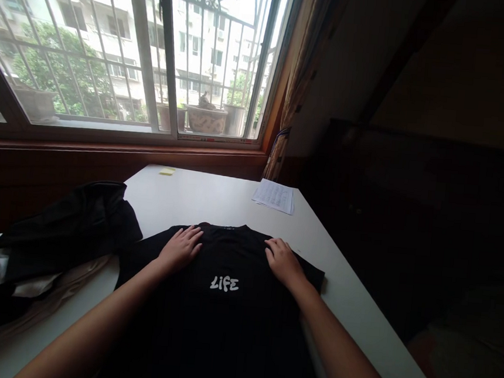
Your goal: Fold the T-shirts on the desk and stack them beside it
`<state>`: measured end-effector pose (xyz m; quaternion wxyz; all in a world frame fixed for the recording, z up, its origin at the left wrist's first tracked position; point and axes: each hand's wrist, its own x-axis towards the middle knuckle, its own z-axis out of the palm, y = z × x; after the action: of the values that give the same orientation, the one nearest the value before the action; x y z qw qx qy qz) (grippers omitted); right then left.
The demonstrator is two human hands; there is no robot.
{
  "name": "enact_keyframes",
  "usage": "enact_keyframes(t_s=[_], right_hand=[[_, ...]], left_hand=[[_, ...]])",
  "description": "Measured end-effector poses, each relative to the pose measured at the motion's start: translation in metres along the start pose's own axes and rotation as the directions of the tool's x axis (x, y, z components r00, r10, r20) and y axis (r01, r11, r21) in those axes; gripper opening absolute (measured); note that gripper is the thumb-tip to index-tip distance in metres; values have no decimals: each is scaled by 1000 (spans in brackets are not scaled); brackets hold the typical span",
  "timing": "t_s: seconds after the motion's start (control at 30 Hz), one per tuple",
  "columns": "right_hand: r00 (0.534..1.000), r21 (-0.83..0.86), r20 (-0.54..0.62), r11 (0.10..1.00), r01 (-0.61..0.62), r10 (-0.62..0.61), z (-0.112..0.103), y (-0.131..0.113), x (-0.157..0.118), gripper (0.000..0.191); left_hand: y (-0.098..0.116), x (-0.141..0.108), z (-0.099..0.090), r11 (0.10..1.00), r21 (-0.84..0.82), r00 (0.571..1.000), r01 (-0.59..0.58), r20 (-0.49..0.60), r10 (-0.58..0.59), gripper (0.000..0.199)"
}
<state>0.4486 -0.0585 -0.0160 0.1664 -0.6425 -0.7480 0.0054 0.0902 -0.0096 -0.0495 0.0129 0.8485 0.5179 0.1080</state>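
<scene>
A black T-shirt (221,333) with white lettering across its chest lies spread on the white table (203,193), its collar towards the window. My left hand (183,245) rests flat on the shirt's left shoulder, fingers stretched out and slightly apart. On the opposite shoulder lies my right hand (283,259), palm down with its fingers extended. Both sleeves fan outward from the body of the shirt. The lower part of the shirt runs out of view at the bottom, between my forearms.
A heap of clothes (77,215), black, white and beige, sits at the table's left edge. Printed papers (275,196) lie at the far right, and a small yellow note (167,171) at the far left. Behind the table are a barred window (211,50) and a tied curtain (287,115).
</scene>
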Motion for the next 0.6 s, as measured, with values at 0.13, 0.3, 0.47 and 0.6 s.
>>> enact_keyframes(t_s=[0.13, 0.3, 0.47, 0.6], right_hand=[[1000, 22, 11, 1000, -4, 4, 28, -37, 40, 39], [998, 20, -34, 999, -43, 43, 56, -58, 55, 39], [992, 6, -96, 997, -80, 80, 62, -61, 49, 39], [984, -9, -131, 993, -120, 118, 62, -61, 49, 36]], left_hand=[[2, 0, 0, 998, 1, 998, 58, 11, -58, 52], [-4, 10, -9, 976, -14, 976, 217, -31, -217, 48], [-14, 35, -20, 953, -11, 952, 303, -28, -303, 44], [-20, 59, -26, 949, -23, 948, 314, 57, -312, 38]])
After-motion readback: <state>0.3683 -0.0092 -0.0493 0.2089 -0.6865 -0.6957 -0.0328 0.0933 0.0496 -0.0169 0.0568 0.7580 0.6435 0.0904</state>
